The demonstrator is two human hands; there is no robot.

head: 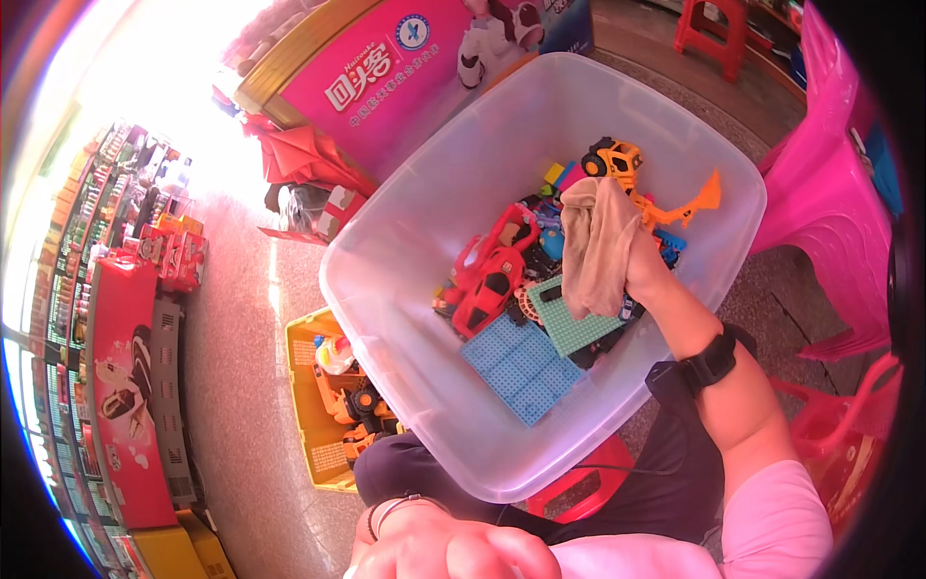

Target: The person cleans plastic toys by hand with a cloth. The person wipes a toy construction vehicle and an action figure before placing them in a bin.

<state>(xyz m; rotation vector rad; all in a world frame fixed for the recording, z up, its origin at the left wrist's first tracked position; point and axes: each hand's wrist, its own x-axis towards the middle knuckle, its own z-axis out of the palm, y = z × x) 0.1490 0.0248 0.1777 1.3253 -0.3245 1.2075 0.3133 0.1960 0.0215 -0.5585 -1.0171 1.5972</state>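
Note:
My right hand reaches into a large translucent plastic bin and grips a beige cloth. The cloth hides most of the fingers and hangs over a green building-block baseplate. A light blue baseplate lies flat on the bin's floor. Beside the plates rests a red toy car. An orange toy construction vehicle with a long arm lies just beyond the cloth. My left hand, with bracelets at the wrist, is close to the camera at the bottom edge; its fingers are partly cut off.
A yellow plastic crate with orange toy vehicles stands left of the bin. Pink plastic chair and a red stool are to the right. A pink printed box is behind the bin. Stocked shelves line the left.

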